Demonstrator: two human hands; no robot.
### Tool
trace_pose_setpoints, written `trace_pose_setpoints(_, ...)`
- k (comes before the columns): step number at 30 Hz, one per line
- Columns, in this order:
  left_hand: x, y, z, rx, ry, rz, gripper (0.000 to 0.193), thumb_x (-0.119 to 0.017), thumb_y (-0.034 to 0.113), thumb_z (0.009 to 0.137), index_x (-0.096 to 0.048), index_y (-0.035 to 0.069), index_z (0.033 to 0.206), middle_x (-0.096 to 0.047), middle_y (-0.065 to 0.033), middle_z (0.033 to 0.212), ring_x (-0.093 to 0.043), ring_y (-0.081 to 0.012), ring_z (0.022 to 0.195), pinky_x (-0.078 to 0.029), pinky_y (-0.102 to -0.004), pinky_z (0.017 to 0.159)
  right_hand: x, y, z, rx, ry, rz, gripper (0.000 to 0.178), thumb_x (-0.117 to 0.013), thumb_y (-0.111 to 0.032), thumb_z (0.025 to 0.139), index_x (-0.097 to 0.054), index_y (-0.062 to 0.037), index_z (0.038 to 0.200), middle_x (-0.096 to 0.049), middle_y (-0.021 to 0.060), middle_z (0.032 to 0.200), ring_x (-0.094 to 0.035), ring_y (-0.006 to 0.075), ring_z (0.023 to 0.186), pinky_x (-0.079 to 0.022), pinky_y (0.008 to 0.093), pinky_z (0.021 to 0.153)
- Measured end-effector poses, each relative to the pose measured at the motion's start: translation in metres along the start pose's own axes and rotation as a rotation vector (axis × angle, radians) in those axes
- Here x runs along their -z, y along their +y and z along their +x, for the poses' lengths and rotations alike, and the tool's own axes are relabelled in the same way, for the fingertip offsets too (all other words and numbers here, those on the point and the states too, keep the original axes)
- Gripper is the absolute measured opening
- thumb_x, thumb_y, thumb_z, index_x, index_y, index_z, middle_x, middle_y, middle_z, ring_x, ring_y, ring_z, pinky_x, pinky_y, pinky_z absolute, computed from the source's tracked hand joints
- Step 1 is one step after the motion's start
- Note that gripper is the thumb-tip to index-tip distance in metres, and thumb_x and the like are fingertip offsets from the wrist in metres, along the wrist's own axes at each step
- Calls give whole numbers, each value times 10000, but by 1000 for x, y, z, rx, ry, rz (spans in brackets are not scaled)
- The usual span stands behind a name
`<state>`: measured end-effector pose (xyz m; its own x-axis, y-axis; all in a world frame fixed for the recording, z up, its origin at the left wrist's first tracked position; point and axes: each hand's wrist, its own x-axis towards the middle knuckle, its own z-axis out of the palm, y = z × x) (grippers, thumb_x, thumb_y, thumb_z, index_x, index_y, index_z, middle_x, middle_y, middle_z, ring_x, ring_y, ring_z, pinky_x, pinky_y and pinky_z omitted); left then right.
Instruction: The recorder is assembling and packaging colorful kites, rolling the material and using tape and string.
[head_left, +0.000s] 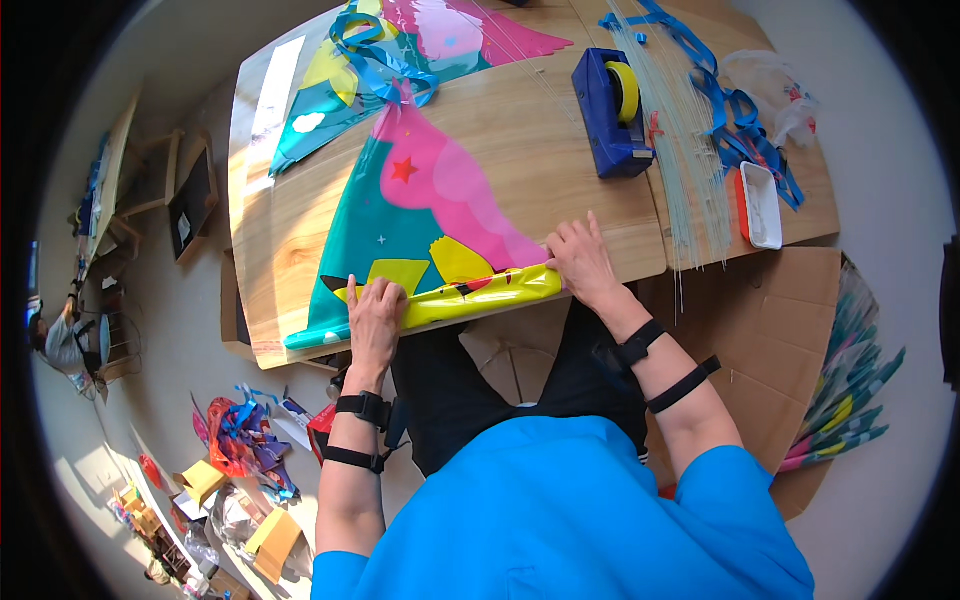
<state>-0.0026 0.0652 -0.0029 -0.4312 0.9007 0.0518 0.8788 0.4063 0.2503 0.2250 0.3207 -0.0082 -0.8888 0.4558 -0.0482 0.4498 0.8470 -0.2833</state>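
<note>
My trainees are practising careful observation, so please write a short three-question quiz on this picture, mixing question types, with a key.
1. Multiple choice: what colour is the star on the triangular sheet? A) white B) red C) blue
2. True or false: the left hand and the right hand both touch the sheet's near edge.
3. Fill the gap: the tape dispenser stands to the ___ of the triangular sheet.

Key: 1. B; 2. True; 3. right

Patterned sheet (pixel 415 215): plastic-looking film, smooth, glossiest along rolled edge (pixel 520 287). Tabletop (pixel 530 150): grained wood, soft sheen. Tape dispenser (pixel 605 125): hard plastic, smooth. Rods (pixel 690 165): translucent, plastic-looking. Bag (pixel 763 78): thin crinkled plastic, see-through. Carton (pixel 765 335): matt cardboard. Shirt (pixel 560 500): matt cloth.
</note>
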Motion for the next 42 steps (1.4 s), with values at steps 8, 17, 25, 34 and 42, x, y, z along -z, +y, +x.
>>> trace_pose_setpoints(8, -7, 5, -3, 1, 32, 59, 63, -612, 101, 865, -558, 104, 898, -541, -60, 878, -589, -230, 943, -233, -506, 1174, 14, -41, -72, 219, 258, -102, 572, -692, -189, 803, -532, -22, 1326, -485, 136, 1434, -412, 290, 1374, -254, 466, 1182)
trace_pose_setpoints(17, -13, 16, -17, -86, 40, 154, 190, -587, 64, 804, -584, 60, 995, -579, -91, 1004, -585, -267, 977, -438, -445, 962, -29, -41, -86, 29, -9, -205, 886, -698, -399, 804, -296, -20, 1496, -242, 129, 1592, -155, 268, 1496, -81, 476, 1220)
trace_pose_setpoints(25, -9, 26, -42, -48, 62, 80, 360, -646, 164, 884, -570, 27, 1208, -579, -157, 1174, -554, -353, 1138, -421, -450, 1051, -26, -27, -93, -85, 12, -162, 873, -672, -426, 835, -277, -42, 1512, -222, 104, 1604, -143, 235, 1501, -35, 578, 1193)
trace_pose_setpoints(34, -7, 39, -66, 9, -24, 67, 672, -683, 294, 864, -427, 9, 1417, -393, -147, 1436, -394, -316, 1349, -287, -447, 1169, -28, -20, -92, -100, 21, -164, 872, -633, -459, 872, -226, -67, 1536, -194, 91, 1614, -134, 215, 1503, -15, 609, 1179)
trace_pose_setpoints(42, -22, 36, -82, 110, -52, 209, 795, -672, 409, 855, -314, 149, 1515, -212, -49, 1600, -142, -339, 1484, -54, -633, 1165, -26, -25, -92, -105, -57, -198, 951, -693, -401, 838, -162, -54, 1547, -136, 106, 1625, -113, 232, 1506, -12, 606, 1180)
